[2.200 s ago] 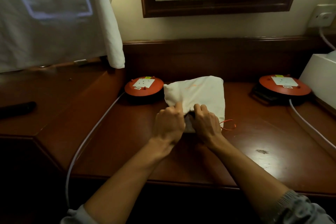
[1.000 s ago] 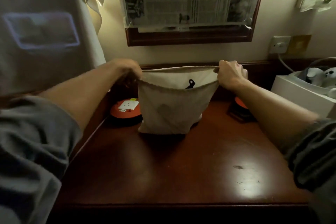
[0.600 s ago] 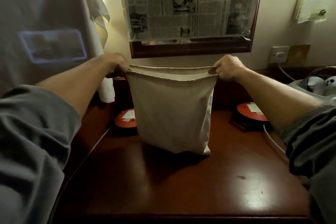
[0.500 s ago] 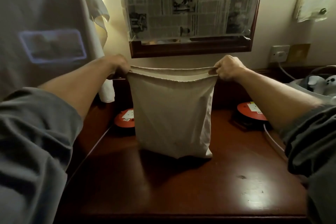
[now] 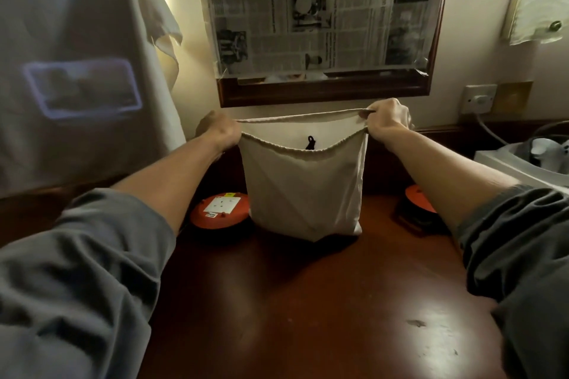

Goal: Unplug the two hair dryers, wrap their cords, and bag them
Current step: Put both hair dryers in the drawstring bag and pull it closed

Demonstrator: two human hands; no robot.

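Note:
A cream cloth drawstring bag (image 5: 303,191) stands upright on the dark wooden desk (image 5: 308,301), held up by its top hem. My left hand (image 5: 220,131) grips the hem's left corner and my right hand (image 5: 386,118) grips the right corner. The mouth gapes a little, and a small black part (image 5: 311,142) shows inside over the near rim. The rest of the bag's contents is hidden by the cloth.
Two orange cable reels sit on the desk, one left of the bag (image 5: 220,212) and one right (image 5: 420,203). A white box (image 5: 523,163) stands at far right below a wall socket (image 5: 478,98). A newspaper-covered mirror (image 5: 323,15) hangs behind.
The bag was lifted from lying flat to upright. In the last half second its stretched mouth has slackened and opened, with the near rim dropping and a black part showing inside.

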